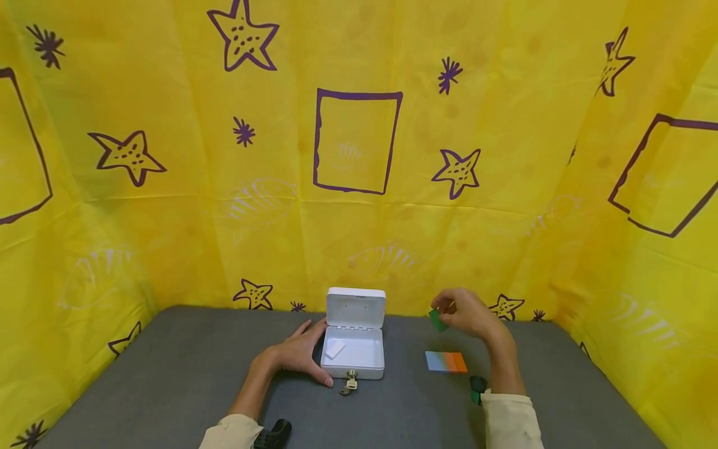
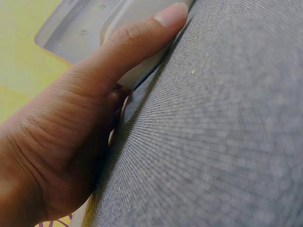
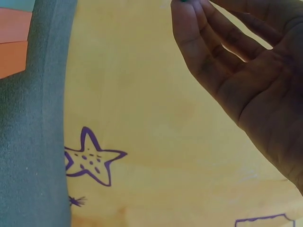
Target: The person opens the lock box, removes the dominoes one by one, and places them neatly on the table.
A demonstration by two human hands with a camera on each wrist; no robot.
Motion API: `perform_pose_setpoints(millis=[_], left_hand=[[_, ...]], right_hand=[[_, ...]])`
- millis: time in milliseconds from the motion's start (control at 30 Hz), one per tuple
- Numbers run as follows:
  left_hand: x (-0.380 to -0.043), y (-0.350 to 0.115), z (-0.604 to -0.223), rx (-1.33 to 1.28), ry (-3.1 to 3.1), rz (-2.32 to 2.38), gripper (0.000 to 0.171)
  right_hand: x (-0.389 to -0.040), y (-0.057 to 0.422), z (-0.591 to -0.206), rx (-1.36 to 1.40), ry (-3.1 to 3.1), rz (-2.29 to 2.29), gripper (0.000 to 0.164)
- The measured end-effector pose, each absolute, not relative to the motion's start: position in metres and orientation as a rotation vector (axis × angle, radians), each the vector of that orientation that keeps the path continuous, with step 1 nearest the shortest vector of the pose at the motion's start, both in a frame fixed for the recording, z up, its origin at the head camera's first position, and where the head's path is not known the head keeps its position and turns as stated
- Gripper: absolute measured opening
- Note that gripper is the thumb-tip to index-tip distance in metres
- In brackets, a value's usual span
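Observation:
A small white metal cash box (image 1: 367,373) stands on the table with its lid (image 1: 356,310) raised. Inside lies a small white rectangular piece (image 1: 335,349), and keys (image 1: 349,386) hang at the front lock. My left hand (image 1: 300,350) holds the box's left side, thumb at the front corner and fingers along the side toward the back. In the left wrist view the thumb (image 2: 137,45) lies along the box's lower edge. Off to the box's right, my right hand (image 1: 462,312) pinches a green paper slip (image 1: 437,320) between thumb and fingertips, raised over the table.
A row of coloured slips (image 1: 445,362), light blue through orange, lies on the grey table (image 1: 415,411) right of the box. Yellow cloth (image 1: 359,237) with purple drawings walls the back and sides. Dark straps (image 1: 275,434) sit near both wrists.

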State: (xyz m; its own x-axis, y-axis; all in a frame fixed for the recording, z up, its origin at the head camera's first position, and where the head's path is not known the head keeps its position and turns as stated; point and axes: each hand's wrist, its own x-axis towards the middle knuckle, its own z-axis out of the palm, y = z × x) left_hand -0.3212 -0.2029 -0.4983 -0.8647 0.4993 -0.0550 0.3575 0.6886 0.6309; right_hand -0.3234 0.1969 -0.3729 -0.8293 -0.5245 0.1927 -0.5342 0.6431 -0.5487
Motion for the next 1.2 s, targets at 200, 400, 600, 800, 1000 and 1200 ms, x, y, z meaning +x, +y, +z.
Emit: perform_pose_setpoints(millis=[200,400,600,800,1000,1200], left_hand=[[-0.320,-0.202,-0.497,0.670,2.676,0.928,0.136],[-0.320,-0.202,-0.496,0.681,2.674,0.934,0.135],[-0.320,-0.201,-0.496,0.714,2.682,0.929,0.134],[-0.320,-0.201,-0.496,0.686,2.683,0.943,0.133],[-0.321,-0.202,-0.497,0.665,2.682,0.934,0.134],[-0.320,-0.202,-0.497,0.672,2.682,0.928,0.134]], right_hand=[[-0.322,0.208,-0.375,0.845,-2.857,0.950,0.017],[-0.323,0.221,-0.379,0.763,-2.914,0.940,0.018],[-0.322,0.227,-0.386,0.675,-2.998,0.944,0.022],[-0.320,0.228,-0.390,0.512,-3.131,0.924,0.026],[-0.315,0.227,-0.398,0.342,-3.242,0.800,0.020],[-0.314,0.226,-0.408,0.261,-3.265,0.802,0.024]])
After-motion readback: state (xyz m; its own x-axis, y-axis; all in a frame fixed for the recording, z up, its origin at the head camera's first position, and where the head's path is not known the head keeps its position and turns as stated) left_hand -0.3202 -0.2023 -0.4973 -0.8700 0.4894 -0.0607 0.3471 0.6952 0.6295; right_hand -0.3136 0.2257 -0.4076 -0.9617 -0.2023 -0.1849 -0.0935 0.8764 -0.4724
